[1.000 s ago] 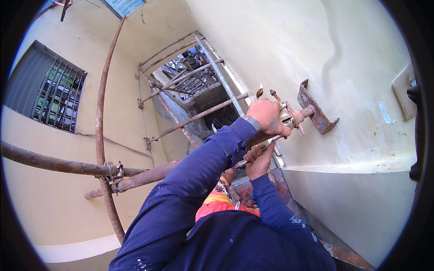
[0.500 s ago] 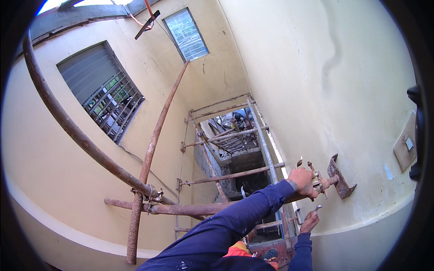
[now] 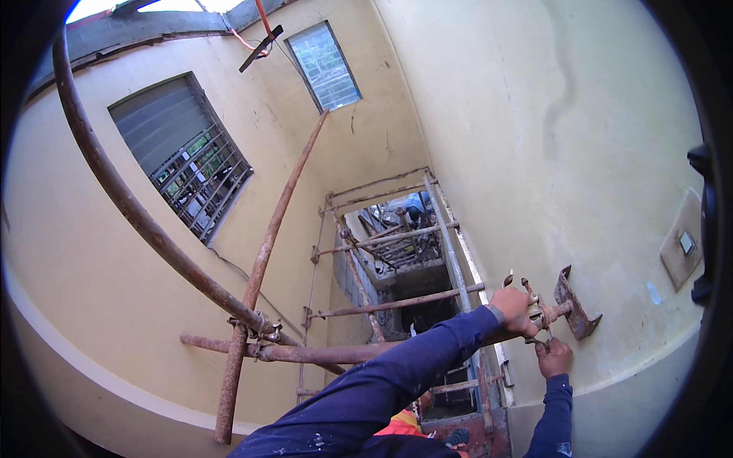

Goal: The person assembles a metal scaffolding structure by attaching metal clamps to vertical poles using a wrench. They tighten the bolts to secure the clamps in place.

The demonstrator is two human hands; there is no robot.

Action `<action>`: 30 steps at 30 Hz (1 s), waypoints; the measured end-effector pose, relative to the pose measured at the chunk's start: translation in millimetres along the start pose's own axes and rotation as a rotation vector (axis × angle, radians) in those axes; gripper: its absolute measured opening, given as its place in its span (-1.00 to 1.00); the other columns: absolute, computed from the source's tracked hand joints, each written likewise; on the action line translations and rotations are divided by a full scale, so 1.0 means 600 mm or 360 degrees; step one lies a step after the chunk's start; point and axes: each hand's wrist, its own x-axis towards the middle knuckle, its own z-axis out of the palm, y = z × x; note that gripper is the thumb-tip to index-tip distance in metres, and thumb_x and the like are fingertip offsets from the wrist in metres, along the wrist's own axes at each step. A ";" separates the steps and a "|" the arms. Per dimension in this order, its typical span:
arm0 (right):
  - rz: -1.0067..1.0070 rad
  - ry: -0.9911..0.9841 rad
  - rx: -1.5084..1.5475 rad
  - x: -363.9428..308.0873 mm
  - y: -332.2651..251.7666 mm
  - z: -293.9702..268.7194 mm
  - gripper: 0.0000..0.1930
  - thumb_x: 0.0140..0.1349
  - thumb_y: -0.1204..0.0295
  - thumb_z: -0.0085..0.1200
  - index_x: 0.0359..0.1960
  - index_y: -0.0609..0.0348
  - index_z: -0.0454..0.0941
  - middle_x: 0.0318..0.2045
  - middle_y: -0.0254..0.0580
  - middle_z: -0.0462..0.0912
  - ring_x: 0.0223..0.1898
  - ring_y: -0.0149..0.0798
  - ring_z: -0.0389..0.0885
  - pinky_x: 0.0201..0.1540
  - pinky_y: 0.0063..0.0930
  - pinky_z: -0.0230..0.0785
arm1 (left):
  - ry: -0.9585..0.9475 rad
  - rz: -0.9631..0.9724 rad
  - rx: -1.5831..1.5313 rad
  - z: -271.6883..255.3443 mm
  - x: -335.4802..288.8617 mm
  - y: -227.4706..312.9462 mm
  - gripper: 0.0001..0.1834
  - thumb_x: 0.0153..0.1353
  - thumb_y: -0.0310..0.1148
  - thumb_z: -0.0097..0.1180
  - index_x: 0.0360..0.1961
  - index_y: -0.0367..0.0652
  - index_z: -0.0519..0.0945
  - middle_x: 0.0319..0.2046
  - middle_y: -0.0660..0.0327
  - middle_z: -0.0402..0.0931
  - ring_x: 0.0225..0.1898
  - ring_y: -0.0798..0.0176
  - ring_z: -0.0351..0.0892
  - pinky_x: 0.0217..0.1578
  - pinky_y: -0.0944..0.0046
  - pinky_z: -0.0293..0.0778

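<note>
My left hand (image 3: 513, 311) is closed around a metal scaffold clamp (image 3: 534, 311) near the right end of a rusty horizontal pipe (image 3: 336, 354). Past the clamp, a threaded rod ends in a rusty U-shaped bracket (image 3: 576, 307) by the right wall. Just below, my right hand (image 3: 554, 357) is closed on a spanner (image 3: 539, 341), its head up at the underside of the clamp. My fingers hide most of the spanner and part of the clamp.
A long rusty pole (image 3: 271, 237) and a thick pipe (image 3: 145, 221) meet the horizontal pipe at another coupler (image 3: 263, 328). Below, scaffold frames (image 3: 397, 303) stand in a deep, narrow shaft. A wall switch (image 3: 685, 243) is at the right, a barred window (image 3: 191, 164) at the left.
My right hand has moved up and to the right, bringing the spanner from below to the clamp. My left hand stays on the clamp. The view has shifted slightly.
</note>
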 end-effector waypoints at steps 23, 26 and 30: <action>0.0184 -0.0062 0.0390 -0.016 -0.009 0.072 -0.29 0.32 -0.25 -0.05 -0.63 0.23 0.52 -0.71 0.08 0.51 -0.63 0.20 0.54 -0.54 0.01 0.32 | 0.0078 0.0041 -0.0055 0.009 -0.005 -0.007 -0.13 -0.24 0.33 0.29 -0.27 -0.40 0.65 -0.36 -0.20 0.65 -0.26 -0.21 0.69 -0.18 -0.03 0.62; 0.0662 0.0440 0.0879 -0.084 -0.066 0.186 -0.37 0.45 -0.15 -0.17 -0.41 0.24 0.57 -0.64 -0.15 0.61 -0.61 -0.04 0.59 -0.51 -0.10 0.35 | 0.0091 0.0071 -0.0051 0.002 0.001 0.012 -0.12 -0.22 0.33 0.28 -0.21 -0.39 0.64 -0.30 -0.21 0.64 -0.20 -0.21 0.68 -0.14 -0.02 0.61; 0.1984 0.0541 0.2219 -0.067 -0.283 0.165 -0.45 0.43 -0.22 -0.17 -0.40 0.03 0.37 -0.71 -0.47 0.26 -0.70 -0.40 0.23 -0.60 -0.42 0.07 | 0.0034 -0.0021 -0.0097 0.008 -0.013 -0.006 -0.12 -0.22 0.32 0.29 -0.19 -0.38 0.64 -0.28 -0.19 0.64 -0.19 -0.20 0.68 -0.12 -0.02 0.60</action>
